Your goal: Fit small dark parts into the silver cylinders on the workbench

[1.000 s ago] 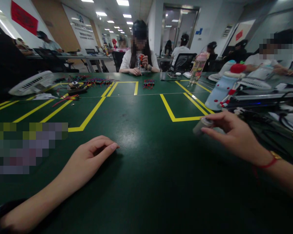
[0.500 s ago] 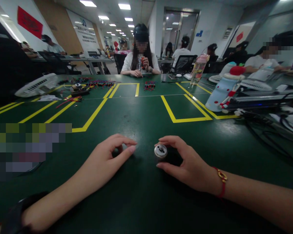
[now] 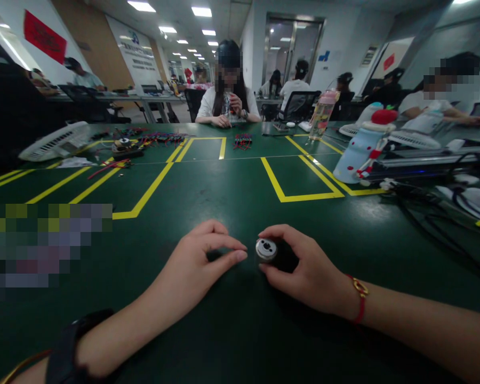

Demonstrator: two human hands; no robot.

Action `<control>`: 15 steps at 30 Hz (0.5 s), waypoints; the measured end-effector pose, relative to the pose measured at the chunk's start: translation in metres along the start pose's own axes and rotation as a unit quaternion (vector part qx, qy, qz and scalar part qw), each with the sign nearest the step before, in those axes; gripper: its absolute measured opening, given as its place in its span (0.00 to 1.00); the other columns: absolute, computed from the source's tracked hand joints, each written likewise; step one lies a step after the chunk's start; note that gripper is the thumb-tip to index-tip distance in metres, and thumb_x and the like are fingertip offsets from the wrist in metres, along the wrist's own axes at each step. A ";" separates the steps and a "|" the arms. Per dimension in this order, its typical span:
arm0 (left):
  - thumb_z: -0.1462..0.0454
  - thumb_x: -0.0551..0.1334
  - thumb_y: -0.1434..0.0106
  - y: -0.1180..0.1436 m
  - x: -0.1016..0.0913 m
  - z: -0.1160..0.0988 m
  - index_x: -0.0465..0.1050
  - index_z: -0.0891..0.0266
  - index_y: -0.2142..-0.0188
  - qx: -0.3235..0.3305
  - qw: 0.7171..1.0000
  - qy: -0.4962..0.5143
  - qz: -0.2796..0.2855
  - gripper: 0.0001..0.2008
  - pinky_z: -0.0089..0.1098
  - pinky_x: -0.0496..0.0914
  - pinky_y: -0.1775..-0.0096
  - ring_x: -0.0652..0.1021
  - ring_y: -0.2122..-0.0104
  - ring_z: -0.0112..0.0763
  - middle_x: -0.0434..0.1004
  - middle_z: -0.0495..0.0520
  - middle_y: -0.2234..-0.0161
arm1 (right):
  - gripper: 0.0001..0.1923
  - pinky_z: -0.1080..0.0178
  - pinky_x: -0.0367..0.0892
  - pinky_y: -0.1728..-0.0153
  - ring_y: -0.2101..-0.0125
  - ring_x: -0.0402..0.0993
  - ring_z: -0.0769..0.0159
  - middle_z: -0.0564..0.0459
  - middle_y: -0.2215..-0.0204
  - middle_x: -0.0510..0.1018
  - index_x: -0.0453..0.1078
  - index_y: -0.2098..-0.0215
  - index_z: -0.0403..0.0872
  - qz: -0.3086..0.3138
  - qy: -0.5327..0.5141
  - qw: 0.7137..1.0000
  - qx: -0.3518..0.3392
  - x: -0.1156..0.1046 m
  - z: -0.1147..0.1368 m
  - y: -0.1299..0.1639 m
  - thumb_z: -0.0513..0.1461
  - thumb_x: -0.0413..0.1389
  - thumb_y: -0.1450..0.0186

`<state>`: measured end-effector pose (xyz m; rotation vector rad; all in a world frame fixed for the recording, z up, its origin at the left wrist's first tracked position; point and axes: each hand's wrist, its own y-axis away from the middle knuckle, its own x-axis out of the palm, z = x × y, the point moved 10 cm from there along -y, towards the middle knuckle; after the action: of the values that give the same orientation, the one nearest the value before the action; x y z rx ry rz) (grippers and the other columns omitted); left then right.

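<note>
A small, short metal cylinder that looks like a motor [image 3: 266,249] stands upright on the green table in front of me. Its silver end face has a dark centre and small dark holes. My right hand [image 3: 308,266] curls around it from the right, thumb on the near side and index finger on the far side. Just left of the cylinder is my left hand [image 3: 208,256], its thumb and index fingertips brought together in a pinch. Whatever may be between those fingertips is too small to make out. The two hands are apart.
Yellow tape [image 3: 312,198] marks the green table [image 3: 208,186]. At the right stand a light-blue bottle [image 3: 350,157] and black cables [image 3: 432,224]. Wired parts [image 3: 164,138] and a white fan [image 3: 56,141] lie far left. Across the table sits a person [image 3: 228,101] holding something small.
My left hand has moved right, nearer to the cylinder, and its fingertips have drawn together. My right hand has closed in slightly around the cylinder.
</note>
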<state>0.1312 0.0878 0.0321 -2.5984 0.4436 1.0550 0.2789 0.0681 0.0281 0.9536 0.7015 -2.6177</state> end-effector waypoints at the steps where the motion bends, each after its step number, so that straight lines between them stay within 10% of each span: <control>1: 0.56 0.64 0.38 0.001 0.008 0.004 0.81 0.51 0.64 0.003 1.000 -0.009 0.020 0.07 0.34 0.69 0.60 0.75 0.62 0.35 0.73 0.50 0.65 | 0.22 0.59 0.70 0.56 0.58 0.73 0.66 0.52 0.56 0.74 0.64 0.50 0.51 0.003 0.000 1.000 0.000 0.001 0.000 0.000 0.42 0.59 0.42; 9: 0.55 0.63 0.37 0.006 0.015 0.007 0.79 0.50 0.56 -0.008 0.999 -0.017 0.043 0.11 0.34 0.69 0.58 0.75 0.60 0.36 0.75 0.51 0.61 | 0.20 0.60 0.71 0.57 0.59 0.74 0.65 0.51 0.57 0.75 0.67 0.52 0.51 -0.021 0.034 0.999 0.015 -0.021 -0.003 -0.002 0.46 0.60 0.41; 15: 0.49 0.56 0.35 0.029 -0.049 0.057 0.76 0.55 0.59 -0.111 0.993 -0.025 -0.015 0.17 0.36 0.67 0.55 0.75 0.57 0.39 0.76 0.52 0.57 | 0.26 0.57 0.70 0.58 0.61 0.74 0.61 0.48 0.58 0.76 0.68 0.52 0.48 -0.175 0.194 0.949 0.175 -0.136 -0.085 0.024 0.51 0.61 0.44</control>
<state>0.0514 0.0918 0.0231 -2.7521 0.2889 1.2196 0.4352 0.1035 0.0530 1.6132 0.5368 -2.9601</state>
